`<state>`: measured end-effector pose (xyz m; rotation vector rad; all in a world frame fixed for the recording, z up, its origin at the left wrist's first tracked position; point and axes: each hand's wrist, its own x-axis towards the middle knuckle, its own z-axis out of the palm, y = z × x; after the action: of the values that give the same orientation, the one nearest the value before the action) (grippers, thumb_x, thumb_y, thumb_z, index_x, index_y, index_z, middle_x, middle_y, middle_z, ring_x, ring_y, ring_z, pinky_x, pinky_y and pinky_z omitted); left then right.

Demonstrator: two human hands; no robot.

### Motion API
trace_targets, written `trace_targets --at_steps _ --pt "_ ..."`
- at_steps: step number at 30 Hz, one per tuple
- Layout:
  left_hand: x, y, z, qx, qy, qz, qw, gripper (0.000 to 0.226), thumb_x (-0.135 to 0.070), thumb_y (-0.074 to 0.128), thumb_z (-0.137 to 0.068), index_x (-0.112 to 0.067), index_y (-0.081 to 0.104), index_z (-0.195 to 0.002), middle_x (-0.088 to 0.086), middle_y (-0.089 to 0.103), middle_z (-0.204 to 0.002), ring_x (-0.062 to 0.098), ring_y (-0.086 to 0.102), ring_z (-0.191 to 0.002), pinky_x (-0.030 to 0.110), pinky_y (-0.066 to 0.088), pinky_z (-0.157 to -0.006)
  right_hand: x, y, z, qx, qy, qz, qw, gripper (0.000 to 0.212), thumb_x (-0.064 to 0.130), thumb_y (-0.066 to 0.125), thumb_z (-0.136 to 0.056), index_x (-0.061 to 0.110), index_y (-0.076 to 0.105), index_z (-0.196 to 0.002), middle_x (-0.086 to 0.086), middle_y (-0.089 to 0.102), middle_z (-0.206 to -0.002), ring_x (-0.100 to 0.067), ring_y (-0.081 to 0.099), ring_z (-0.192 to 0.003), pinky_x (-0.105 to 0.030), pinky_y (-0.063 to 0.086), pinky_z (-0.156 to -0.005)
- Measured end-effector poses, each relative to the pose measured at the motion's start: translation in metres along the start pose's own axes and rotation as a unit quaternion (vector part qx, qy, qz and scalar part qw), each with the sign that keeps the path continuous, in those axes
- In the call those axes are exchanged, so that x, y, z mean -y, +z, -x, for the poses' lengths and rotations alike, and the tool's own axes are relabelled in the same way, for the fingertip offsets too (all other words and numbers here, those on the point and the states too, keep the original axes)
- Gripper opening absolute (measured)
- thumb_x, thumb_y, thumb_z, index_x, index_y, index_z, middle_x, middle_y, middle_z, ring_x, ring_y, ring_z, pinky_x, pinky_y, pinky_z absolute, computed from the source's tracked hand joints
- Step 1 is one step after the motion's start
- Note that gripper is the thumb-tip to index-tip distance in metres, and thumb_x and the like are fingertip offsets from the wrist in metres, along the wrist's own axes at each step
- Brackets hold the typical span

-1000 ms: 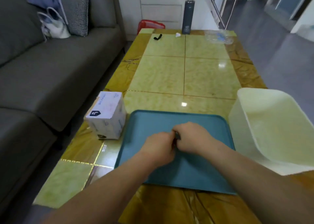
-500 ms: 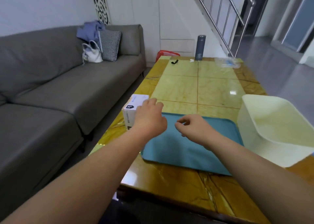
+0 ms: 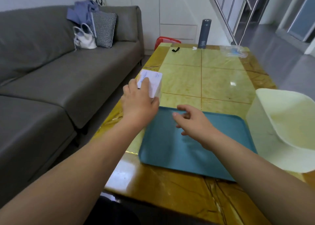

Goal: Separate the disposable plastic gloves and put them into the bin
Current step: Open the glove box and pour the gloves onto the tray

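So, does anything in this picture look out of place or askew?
Only the white bin stands out: at the right edge of the table it seems tipped, its opening turned toward the person, though the wide lens may exaggerate this. Nothing looks spilled or damaged. The left hand simply holds the white box.

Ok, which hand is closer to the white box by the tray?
Left. The left hand holds the white box, fingers over its top; the right hand hovers over the blue tray, apart from the box.
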<state>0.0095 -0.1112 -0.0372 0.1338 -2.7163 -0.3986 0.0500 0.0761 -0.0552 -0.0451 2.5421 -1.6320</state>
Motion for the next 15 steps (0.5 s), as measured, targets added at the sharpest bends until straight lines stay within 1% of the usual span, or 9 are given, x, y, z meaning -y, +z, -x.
trace_targets --at_steps 2,4,5,7,9,10,12,14,15 --pt "-0.031 0.002 0.01 -0.047 0.061 0.107 0.991 0.073 -0.048 0.066 -0.086 -0.021 0.041 -0.149 0.014 0.041 -0.145 0.039 0.04 -0.127 0.045 0.041 -0.102 -0.008 -0.01 0.003 -0.025 0.013 -0.074 0.997 0.057 0.051 0.06 -0.097 0.032 0.044 -0.148 0.008 0.067 -0.11 -0.015 0.069 -0.1 -0.047 0.059 -0.093" --pt "-0.056 0.014 0.031 -0.042 0.087 0.193 0.976 0.074 -0.05 0.069 -0.086 -0.022 0.041 -0.149 0.012 0.043 -0.144 0.036 0.041 -0.128 0.041 0.041 -0.103 -0.018 -0.022 0.004 -0.054 0.04 -0.139 0.988 0.05 0.059 0.058 -0.096 0.048 0.041 -0.141 0.017 0.065 -0.113 -0.01 0.067 -0.104 -0.046 0.059 -0.093" --pt "-0.065 0.024 0.043 -0.028 0.082 0.22 0.972 0.075 -0.052 0.069 -0.087 -0.024 0.039 -0.15 0.011 0.042 -0.145 0.034 0.041 -0.13 0.041 0.041 -0.103 -0.027 -0.029 0.004 -0.059 0.058 -0.171 0.982 0.052 0.064 0.059 -0.093 0.049 0.041 -0.14 0.016 0.067 -0.119 -0.011 0.068 -0.107 -0.047 0.059 -0.092" --pt "-0.076 0.045 0.062 0.018 0.053 0.252 0.966 0.077 -0.057 0.067 -0.088 -0.028 0.037 -0.152 0.005 0.04 -0.147 0.029 0.04 -0.133 0.043 0.043 -0.107 -0.047 -0.038 0.003 -0.051 0.102 -0.246 0.962 0.068 0.07 0.06 -0.088 0.039 0.045 -0.146 0.009 0.069 -0.128 -0.017 0.071 -0.11 -0.042 0.059 -0.089" --pt "-0.085 0.06 0.07 0.061 0.038 0.267 0.961 0.077 -0.059 0.067 -0.088 -0.03 0.038 -0.153 0.0 0.04 -0.148 0.024 0.039 -0.137 0.042 0.041 -0.111 -0.061 -0.046 0.004 -0.028 0.126 -0.308 0.943 0.057 0.064 0.058 -0.093 0.032 0.055 -0.14 0.003 0.074 -0.123 -0.019 0.073 -0.109 -0.038 0.06 -0.085" --pt "-0.088 0.063 0.07 0.057 0.044 0.266 0.961 0.077 -0.059 0.068 -0.088 -0.029 0.04 -0.153 -0.001 0.04 -0.149 0.022 0.039 -0.138 0.038 0.039 -0.112 -0.062 -0.049 0.002 -0.015 0.132 -0.326 0.936 0.051 0.06 0.057 -0.095 0.03 0.06 -0.136 0.001 0.075 -0.121 -0.019 0.073 -0.109 -0.038 0.06 -0.085" --pt "-0.096 0.065 0.07 0.049 0.046 0.285 0.956 0.076 -0.057 0.068 -0.089 -0.028 0.041 -0.154 -0.004 0.041 -0.149 0.016 0.04 -0.137 0.033 0.037 -0.111 -0.07 -0.055 -0.002 -0.025 0.12 -0.355 0.927 0.046 0.054 0.059 -0.096 0.029 0.062 -0.134 -0.001 0.075 -0.12 -0.022 0.072 -0.11 -0.039 0.06 -0.084" --pt "-0.1 0.064 0.068 0.059 0.0 0.373 0.926 0.066 -0.053 0.066 -0.092 -0.031 0.044 -0.151 -0.01 0.047 -0.145 0.002 0.049 -0.125 0.028 0.04 -0.103 -0.069 -0.06 -0.005 -0.045 0.09 -0.372 0.923 0.048 0.054 0.061 -0.095 0.032 0.058 -0.137 -0.001 0.074 -0.123 -0.023 0.072 -0.109 -0.042 0.057 -0.083" --pt "-0.102 0.063 0.067 0.066 -0.045 0.441 0.894 0.054 -0.05 0.065 -0.094 -0.034 0.05 -0.144 -0.013 0.054 -0.138 -0.004 0.056 -0.114 0.028 0.046 -0.097 -0.07 -0.061 -0.006 -0.046 0.084 -0.379 0.921 0.048 0.058 0.057 -0.096 0.035 0.056 -0.138 0.0 0.073 -0.124 -0.023 0.07 -0.108 -0.043 0.055 -0.082"
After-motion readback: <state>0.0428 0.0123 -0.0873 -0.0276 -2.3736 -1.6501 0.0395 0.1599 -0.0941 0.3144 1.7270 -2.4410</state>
